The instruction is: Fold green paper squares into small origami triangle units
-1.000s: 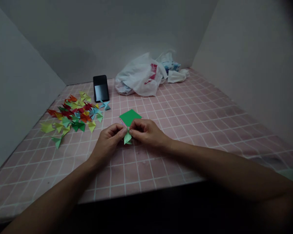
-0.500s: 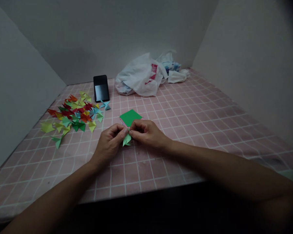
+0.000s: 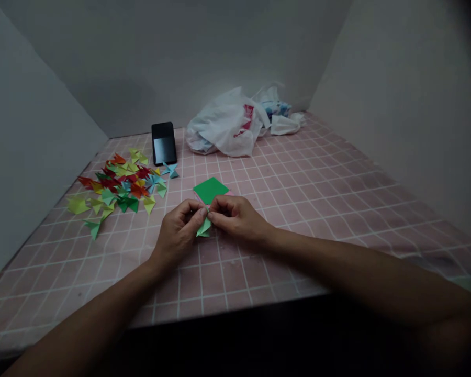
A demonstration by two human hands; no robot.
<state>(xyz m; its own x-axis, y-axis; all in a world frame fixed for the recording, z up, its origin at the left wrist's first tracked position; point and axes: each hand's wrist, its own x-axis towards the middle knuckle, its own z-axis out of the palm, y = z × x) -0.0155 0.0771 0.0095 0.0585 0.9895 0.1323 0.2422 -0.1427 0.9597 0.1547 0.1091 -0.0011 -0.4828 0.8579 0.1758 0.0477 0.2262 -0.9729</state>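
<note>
The left hand [image 3: 176, 234] and right hand [image 3: 235, 217] pinch a small folded light green paper [image 3: 204, 228] together, over the pink table [image 3: 282, 251], just in front of a dark green paper square [image 3: 210, 189].

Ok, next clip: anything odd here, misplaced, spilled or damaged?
Nothing clearly stands out. The folded paper pieces lie in a loose scatter on the pink grid surface, left of the left hand and right hand, which pinch a green folded piece; none looks torn. The crumpled plastic bag seems merely bunched.
</note>
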